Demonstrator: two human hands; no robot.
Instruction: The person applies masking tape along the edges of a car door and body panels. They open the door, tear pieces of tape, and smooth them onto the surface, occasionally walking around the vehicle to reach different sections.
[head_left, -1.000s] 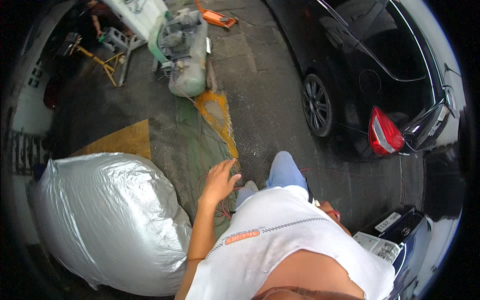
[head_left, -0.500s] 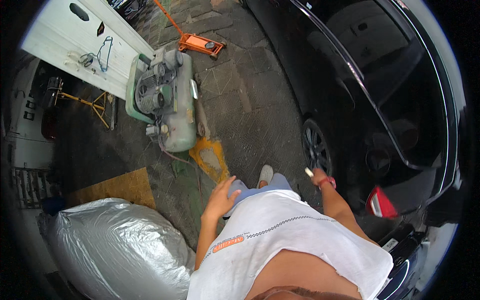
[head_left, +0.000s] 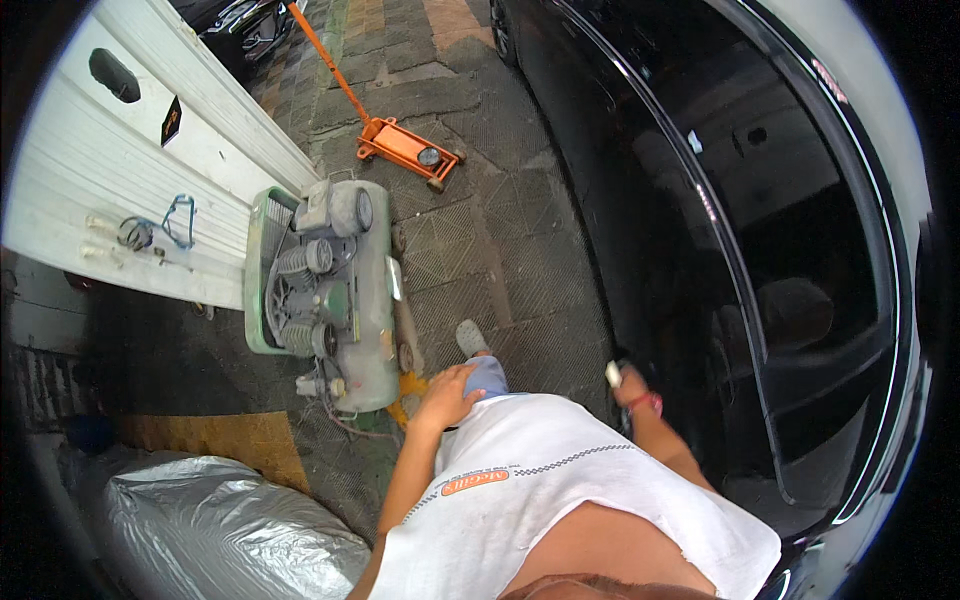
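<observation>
White, small and flat: the object (head_left: 613, 374) in the right hand (head_left: 630, 385) looks like a cloth or pad, though it is too small in the head view to be sure. It sits at the fingertips, just beside the black car (head_left: 700, 250) body, low on the door side, near the paved ground's right edge where the car stands. Right-hand fingers appear curled around it; grip is closed as far as I can see.

Long axis: the white object seems to run roughly up-down in the picture, upper end pointing toward the far end of the car. Hedge: foreshortened, could be tilted.

Left hand (head_left: 447, 397) hangs loose beside the thigh, fingers slightly bent, holding nothing, above the jeans leg (head_left: 487, 377) and grey shoe (head_left: 471, 337).

Step, as I judge it: walking along the car's side with the object carried, not yet pressed to the panel. Next move would call for bringing the right hand flat to the door surface, with footing clear of the compressor.

Around: green-grey air compressor (head_left: 335, 295) on the paving left of the feet, touching or just beside the white wall panel (head_left: 110, 190). Orange floor jack (head_left: 405, 148) farther ahead, handle angled toward the upper left. Silver cover (head_left: 220, 530) bundled at the lower left corner.
</observation>
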